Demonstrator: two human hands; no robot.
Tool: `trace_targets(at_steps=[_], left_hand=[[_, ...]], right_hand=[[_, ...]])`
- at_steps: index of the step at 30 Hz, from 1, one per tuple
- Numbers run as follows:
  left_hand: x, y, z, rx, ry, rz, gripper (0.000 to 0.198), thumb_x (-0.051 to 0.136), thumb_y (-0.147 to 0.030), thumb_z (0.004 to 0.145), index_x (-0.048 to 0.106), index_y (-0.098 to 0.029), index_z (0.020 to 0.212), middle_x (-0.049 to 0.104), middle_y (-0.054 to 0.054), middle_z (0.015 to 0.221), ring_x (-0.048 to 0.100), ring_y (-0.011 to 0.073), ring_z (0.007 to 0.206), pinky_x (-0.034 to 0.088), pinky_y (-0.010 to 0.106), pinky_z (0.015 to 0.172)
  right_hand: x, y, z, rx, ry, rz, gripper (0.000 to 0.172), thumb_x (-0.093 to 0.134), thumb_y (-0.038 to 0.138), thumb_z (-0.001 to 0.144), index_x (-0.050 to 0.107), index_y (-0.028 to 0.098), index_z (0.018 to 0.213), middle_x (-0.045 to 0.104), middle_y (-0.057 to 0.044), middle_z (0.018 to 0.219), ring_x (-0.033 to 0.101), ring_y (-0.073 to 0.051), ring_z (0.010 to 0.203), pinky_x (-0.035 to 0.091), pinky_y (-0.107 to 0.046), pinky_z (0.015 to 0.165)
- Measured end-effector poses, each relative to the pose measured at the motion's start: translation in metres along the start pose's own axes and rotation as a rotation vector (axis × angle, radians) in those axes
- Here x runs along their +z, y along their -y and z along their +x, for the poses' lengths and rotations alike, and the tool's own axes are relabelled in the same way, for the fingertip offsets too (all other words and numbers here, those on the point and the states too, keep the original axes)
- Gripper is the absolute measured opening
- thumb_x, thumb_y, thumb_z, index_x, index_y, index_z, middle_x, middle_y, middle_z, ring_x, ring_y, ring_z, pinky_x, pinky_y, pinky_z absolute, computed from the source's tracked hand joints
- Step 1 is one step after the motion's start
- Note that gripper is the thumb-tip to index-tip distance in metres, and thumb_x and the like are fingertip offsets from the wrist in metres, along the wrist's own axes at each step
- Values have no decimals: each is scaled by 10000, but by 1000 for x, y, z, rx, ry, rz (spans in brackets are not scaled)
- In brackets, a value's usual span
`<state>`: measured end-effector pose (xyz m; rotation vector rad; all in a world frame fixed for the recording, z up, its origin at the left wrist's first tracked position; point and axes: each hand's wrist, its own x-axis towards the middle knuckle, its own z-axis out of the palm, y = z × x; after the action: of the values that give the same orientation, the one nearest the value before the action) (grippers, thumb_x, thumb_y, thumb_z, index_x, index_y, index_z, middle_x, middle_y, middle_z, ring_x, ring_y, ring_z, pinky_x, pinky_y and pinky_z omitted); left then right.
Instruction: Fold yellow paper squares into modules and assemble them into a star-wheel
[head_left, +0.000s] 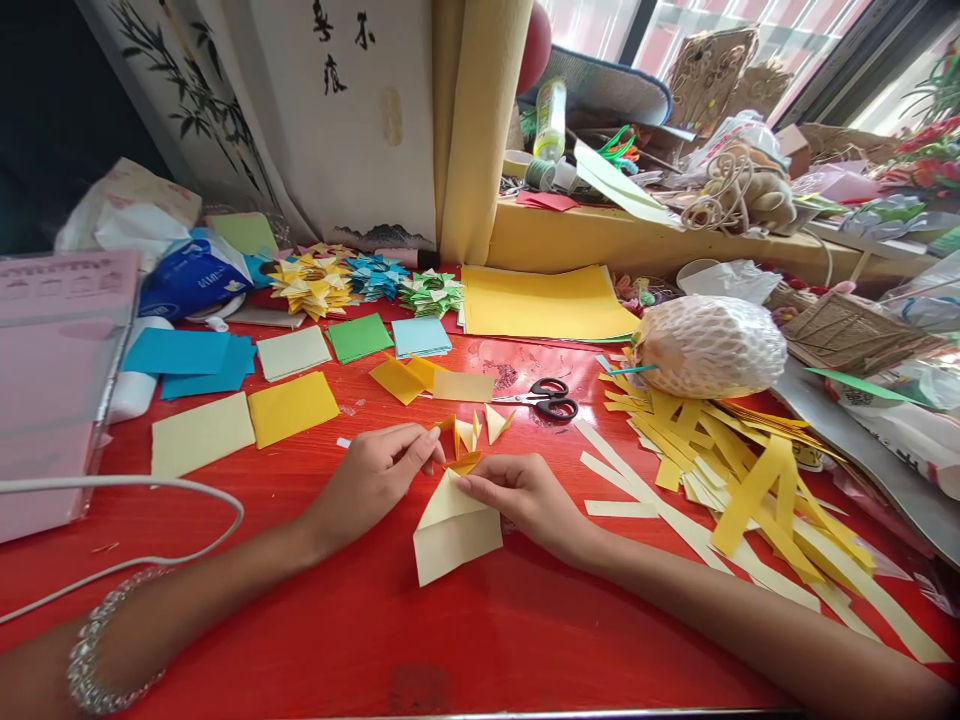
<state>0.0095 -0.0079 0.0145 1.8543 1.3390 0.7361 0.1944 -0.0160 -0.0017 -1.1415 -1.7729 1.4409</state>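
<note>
A pale yellow paper (454,530) lies on the red table (375,620), partly folded into a point at its top. My right hand (525,495) pinches that top point with thumb and fingers. My left hand (379,470) rests just left of it, fingers curled, fingertips touching the fold near a small orange-yellow folded piece (465,462). Small folded paper pieces (480,428) sit just beyond the hands.
Scissors (547,397) lie behind the hands. Yellow paper strips (735,470) pile at the right beside a net-wrapped round object (709,347). Coloured paper squares (292,408) and folded paper stars (315,282) lie at the left back. A white cable (150,483) crosses the left.
</note>
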Motion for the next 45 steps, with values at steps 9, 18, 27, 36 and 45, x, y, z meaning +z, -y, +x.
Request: trace_targets(at_steps=[9,18,27,36,45], left_hand=[[2,0,0,23,105,-64,283,459,-400,819,590,-184,692,592,0,692,514,147,665,388,220,581],[-2,1,4,-123,-66,-227,299,464,-452,819,522,-183,703,502,-30,658,455,114,619,370,195,548],[11,-2,-3,-227,-130,-446,256,397,-461,851,425,-207,828,464,-73,523,376,63,356,305,164,353],[12,2,-5,-129,65,-257,235,464,-426,828,492,-198,777,464,-64,603,403,68,434,340,189,447],[11,-1,-7,-121,149,-199,252,456,-429,831,500,-198,740,457,-63,565,432,91,497,327,193,473]], right_hand=[[0,0,1,-12,14,-49,382,478,445,822,484,149,579,343,38,540,284,-66,494,218,-206,442],[1,-6,1,46,-220,180,328,489,460,816,490,166,669,400,38,577,382,-69,490,303,-192,440],[1,2,1,17,-7,407,296,588,416,754,597,202,959,623,-19,800,588,-152,743,478,-241,628],[2,-5,6,99,-124,455,289,511,428,806,574,146,831,550,-1,669,499,-87,551,399,-187,480],[0,0,2,52,-92,341,405,587,322,778,442,233,1145,550,-4,846,544,-111,685,461,-213,582]])
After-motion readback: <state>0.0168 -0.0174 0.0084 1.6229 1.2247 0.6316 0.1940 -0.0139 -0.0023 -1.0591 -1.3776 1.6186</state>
